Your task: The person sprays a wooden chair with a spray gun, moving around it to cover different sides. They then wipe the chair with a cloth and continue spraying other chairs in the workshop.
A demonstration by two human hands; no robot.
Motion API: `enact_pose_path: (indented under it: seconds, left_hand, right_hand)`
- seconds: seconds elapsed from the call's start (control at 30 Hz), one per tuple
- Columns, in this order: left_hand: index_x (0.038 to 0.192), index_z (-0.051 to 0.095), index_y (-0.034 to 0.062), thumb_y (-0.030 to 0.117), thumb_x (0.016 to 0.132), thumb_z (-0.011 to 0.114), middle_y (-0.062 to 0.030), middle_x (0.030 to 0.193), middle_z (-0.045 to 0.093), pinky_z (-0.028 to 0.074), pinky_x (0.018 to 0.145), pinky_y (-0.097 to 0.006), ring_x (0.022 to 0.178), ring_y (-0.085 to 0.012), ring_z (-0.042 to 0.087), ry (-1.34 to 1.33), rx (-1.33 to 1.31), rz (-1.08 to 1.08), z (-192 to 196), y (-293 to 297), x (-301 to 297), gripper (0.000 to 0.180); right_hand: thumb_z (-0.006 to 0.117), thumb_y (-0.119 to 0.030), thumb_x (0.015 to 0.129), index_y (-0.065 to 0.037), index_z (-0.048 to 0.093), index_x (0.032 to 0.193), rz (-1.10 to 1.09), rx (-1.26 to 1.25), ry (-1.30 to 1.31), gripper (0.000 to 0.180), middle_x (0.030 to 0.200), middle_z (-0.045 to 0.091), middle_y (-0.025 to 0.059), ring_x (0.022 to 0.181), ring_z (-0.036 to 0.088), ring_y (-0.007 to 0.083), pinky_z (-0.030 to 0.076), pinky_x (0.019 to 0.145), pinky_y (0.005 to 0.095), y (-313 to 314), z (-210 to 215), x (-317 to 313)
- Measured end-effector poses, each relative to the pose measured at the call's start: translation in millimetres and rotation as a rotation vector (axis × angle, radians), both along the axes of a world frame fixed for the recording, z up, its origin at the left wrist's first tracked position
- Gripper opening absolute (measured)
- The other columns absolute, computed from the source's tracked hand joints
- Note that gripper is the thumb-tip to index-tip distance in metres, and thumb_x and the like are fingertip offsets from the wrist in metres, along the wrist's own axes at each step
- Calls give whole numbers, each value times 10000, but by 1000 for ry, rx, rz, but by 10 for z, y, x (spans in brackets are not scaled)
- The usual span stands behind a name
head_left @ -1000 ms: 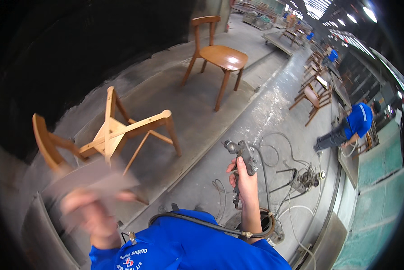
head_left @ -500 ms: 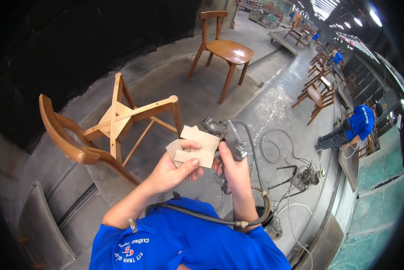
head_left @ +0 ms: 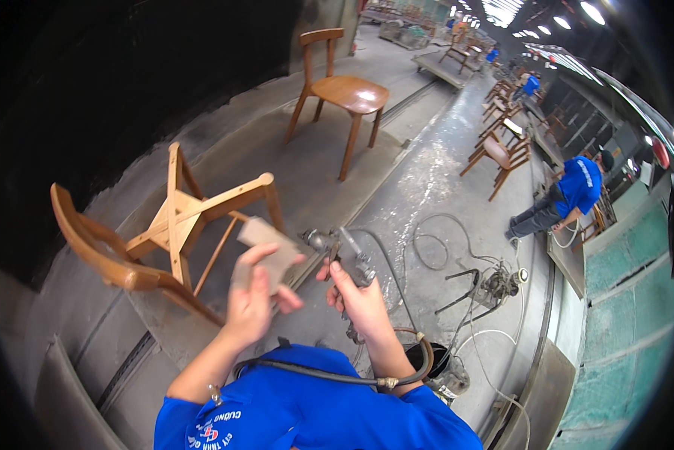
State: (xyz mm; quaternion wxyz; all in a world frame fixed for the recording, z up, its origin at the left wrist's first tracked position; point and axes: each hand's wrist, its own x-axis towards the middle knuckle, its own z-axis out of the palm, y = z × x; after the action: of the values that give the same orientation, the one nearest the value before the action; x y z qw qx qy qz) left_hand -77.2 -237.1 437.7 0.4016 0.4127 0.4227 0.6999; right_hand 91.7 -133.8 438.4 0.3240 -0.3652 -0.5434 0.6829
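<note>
My left hand (head_left: 248, 304) grips a small stack of beige paper pieces (head_left: 271, 259), possibly sandpaper, blurred by motion. In my right hand (head_left: 361, 304) is a metal spray gun (head_left: 348, 251), its nozzle end toward the papers but apart from them. Just beyond my left hand, a wooden chair (head_left: 138, 279) lies tipped over, its crossed underside braces and legs facing up. A black air hose (head_left: 299, 375) with brass fittings runs across my front and loops by my right forearm.
An upright brown chair (head_left: 350, 94) stands farther ahead. To the right are a pump (head_left: 500, 283), loose hoses on the floor and a black bucket (head_left: 427, 361). A co-worker in blue (head_left: 577, 187) stands at the right, near finished-looking chairs (head_left: 500, 154). Green panels (head_left: 630, 315) line the right edge.
My left hand has drawn the papers away from the spray gun, turning them. The spray gun shows more fully in my right hand. The whole view has shifted slightly.
</note>
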Motion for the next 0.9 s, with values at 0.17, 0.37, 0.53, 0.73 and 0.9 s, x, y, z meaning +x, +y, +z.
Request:
enact_pose_path:
  seconds: [0.17, 0.37, 0.53, 0.73, 0.9]
  left_hand:
    - [1359, 394, 116, 85, 1077, 383, -247, 1192, 618, 527, 562, -265, 907, -312, 706, 806, 451, 518, 397, -490, -567, 284]
    - [1466, 334, 172, 122, 1092, 326, -220, 1121, 659, 507, 945, -403, 1281, -401, 543, 1359, 320, 945, 549, -618, -1170, 377]
    - [1501, 305, 152, 90, 1085, 298, -249, 1120, 652, 460, 1010, -423, 1047, -258, 638, 1178, 376, 972, 380, -542, -1377, 420]
    - [1498, 295, 51, 42, 1062, 287, -241, 1155, 643, 511, 780, -286, 788, -151, 625, 1191, 490, 1087, 448, -424, -1483, 437]
    - [1486, 355, 76, 76, 1078, 308, -205, 1219, 633, 486, 637, -203, 616, -76, 556, 911, 351, 1291, 533, -367, -2018, 410]
  right_hand:
    - [557, -319, 1036, -39, 622, 1140, -54, -39, -148, 306, 923, 661, 57, 575, 550, 86, 393, 463, 204, 85, -168, 195]
    - [431, -450, 1067, -16, 607, 1178, -98, -169, -125, 482, 966, 691, 90, 748, 645, 136, 490, 595, 253, 56, -480, 474]
    - [445, -498, 1050, -4, 603, 1188, -110, -11, -47, 537, 1085, 707, 144, 1001, 668, 207, 557, 787, 310, 30, -609, 522]
    - [396, -466, 1064, 24, 502, 1313, -179, -63, 120, 560, 1157, 671, 206, 1077, 658, 278, 582, 902, 406, 124, -614, 624]
    - [356, -432, 1081, 22, 472, 1355, -221, -35, 225, 542, 1181, 649, 222, 1092, 658, 308, 612, 842, 424, 228, -816, 928]
